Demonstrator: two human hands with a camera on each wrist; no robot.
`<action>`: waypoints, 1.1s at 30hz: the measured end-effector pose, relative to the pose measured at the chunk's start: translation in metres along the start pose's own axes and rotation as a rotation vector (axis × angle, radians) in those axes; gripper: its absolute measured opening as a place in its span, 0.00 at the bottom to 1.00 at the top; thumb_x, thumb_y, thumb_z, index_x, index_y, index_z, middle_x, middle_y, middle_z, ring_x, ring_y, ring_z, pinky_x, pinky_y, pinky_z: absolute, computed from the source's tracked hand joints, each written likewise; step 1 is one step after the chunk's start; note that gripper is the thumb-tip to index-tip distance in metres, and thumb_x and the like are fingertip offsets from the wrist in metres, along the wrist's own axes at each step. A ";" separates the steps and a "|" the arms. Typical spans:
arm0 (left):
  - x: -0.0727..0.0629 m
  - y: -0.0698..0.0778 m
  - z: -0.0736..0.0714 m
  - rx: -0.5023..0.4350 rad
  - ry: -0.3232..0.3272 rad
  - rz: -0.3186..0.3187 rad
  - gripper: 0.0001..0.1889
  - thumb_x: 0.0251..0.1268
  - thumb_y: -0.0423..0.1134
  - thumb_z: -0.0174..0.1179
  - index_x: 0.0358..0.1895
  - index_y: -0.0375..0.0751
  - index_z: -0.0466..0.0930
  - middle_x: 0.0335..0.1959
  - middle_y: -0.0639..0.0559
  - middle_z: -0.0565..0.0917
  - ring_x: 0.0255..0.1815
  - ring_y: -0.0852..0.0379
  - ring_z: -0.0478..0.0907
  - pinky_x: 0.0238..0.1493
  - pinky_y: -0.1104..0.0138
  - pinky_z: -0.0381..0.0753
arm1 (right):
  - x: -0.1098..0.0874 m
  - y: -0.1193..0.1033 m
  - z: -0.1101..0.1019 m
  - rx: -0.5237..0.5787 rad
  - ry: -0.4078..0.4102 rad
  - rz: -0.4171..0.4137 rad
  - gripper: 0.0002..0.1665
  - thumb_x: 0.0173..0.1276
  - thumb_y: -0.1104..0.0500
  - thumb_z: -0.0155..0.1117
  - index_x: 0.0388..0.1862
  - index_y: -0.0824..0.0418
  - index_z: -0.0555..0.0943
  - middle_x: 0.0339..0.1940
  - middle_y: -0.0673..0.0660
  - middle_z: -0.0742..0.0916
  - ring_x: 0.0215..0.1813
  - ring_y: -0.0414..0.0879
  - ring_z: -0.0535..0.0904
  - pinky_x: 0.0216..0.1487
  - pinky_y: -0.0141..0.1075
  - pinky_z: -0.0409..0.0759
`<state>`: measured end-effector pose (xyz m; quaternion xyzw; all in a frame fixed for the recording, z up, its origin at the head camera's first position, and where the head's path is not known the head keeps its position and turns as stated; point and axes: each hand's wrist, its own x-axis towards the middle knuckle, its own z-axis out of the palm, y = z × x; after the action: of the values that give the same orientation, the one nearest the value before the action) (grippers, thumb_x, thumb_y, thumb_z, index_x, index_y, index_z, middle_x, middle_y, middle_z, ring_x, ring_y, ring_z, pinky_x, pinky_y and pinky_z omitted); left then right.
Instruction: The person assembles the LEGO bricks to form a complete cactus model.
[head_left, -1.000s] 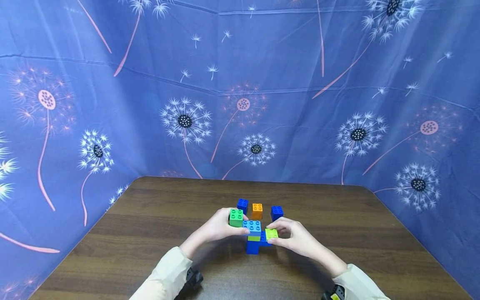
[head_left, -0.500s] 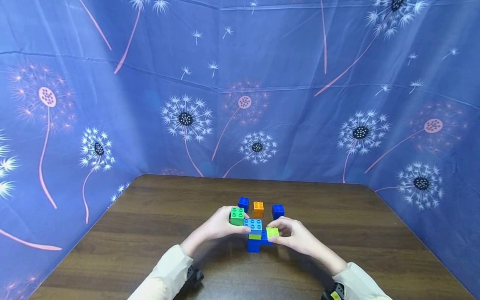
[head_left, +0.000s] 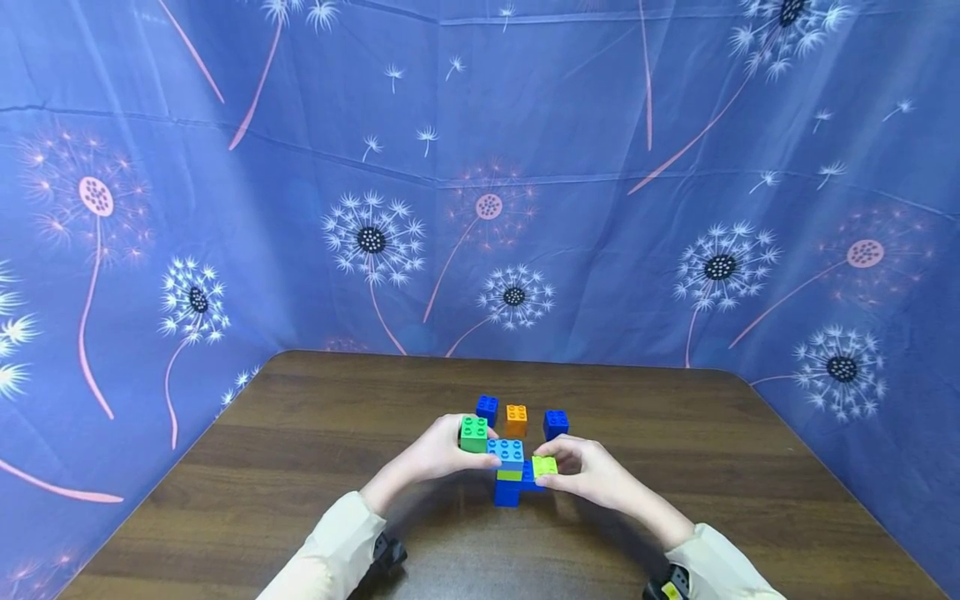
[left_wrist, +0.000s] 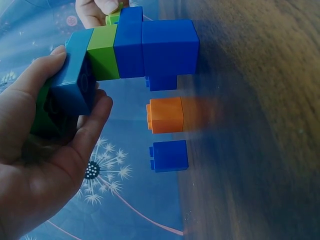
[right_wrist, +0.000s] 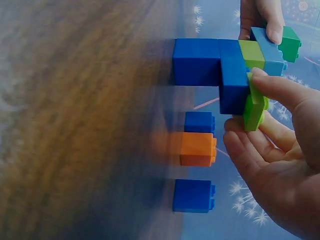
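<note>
A stack of toy building bricks stands mid-table, with dark blue bricks at the bottom, a lime brick above them and a light blue brick on top. My left hand grips the light blue brick, its thumb on the near side. A green brick sits on that brick's left end, against the hand. My right hand pinches a thin lime brick over the right end of the upper dark blue brick. This thin brick looks slightly tilted; whether its underside is seated is hidden.
Behind the stack, an orange brick stands between two loose dark blue bricks, one at left and one at right. The wooden table ends at a blue dandelion-print cloth.
</note>
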<state>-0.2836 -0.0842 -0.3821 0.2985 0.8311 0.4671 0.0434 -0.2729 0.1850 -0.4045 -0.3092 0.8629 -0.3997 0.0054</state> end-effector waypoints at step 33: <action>-0.001 0.001 0.001 0.026 0.003 -0.001 0.16 0.54 0.47 0.68 0.43 0.43 0.81 0.26 0.58 0.80 0.24 0.66 0.70 0.26 0.72 0.72 | -0.002 0.001 -0.017 -0.113 0.092 -0.143 0.14 0.63 0.53 0.65 0.46 0.56 0.81 0.43 0.56 0.85 0.44 0.47 0.82 0.46 0.39 0.80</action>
<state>-0.2826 -0.0835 -0.3822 0.2981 0.8374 0.4565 0.0386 -0.2762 0.1978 -0.3938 -0.3510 0.8592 -0.3635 -0.0802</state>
